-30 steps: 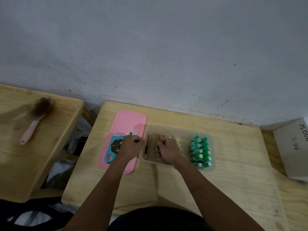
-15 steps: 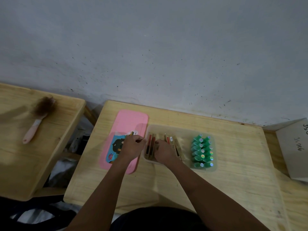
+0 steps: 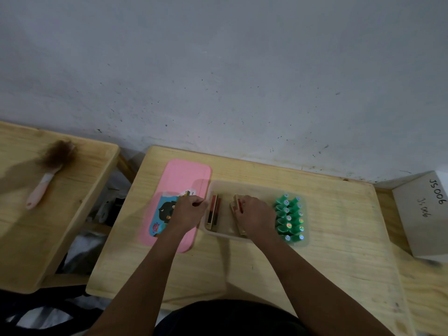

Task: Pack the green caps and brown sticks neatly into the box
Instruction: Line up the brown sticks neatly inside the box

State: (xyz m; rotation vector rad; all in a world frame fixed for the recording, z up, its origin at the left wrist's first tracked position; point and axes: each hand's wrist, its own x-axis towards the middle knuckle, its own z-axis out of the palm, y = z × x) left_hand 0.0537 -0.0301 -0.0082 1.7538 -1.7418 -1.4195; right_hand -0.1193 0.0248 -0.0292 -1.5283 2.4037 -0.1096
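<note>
Two bare forearms, no sleeves, left hand (image 3: 186,212) and right hand (image 3: 257,218) without rings, watch or gloves, dark garment at the torso below.

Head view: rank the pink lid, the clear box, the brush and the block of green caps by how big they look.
1. Pink lid and clear box: similar footprint, too close to rank.
2. Brush: long but thin.
3. Block of green caps: smallest, though close to the brush in area.

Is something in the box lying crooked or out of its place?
Mostly tidy. The green caps stand in neat rows at the box's right end. The brown sticks are split: one group by the left wall, another tilted under the right hand, leaving a gap.
</note>
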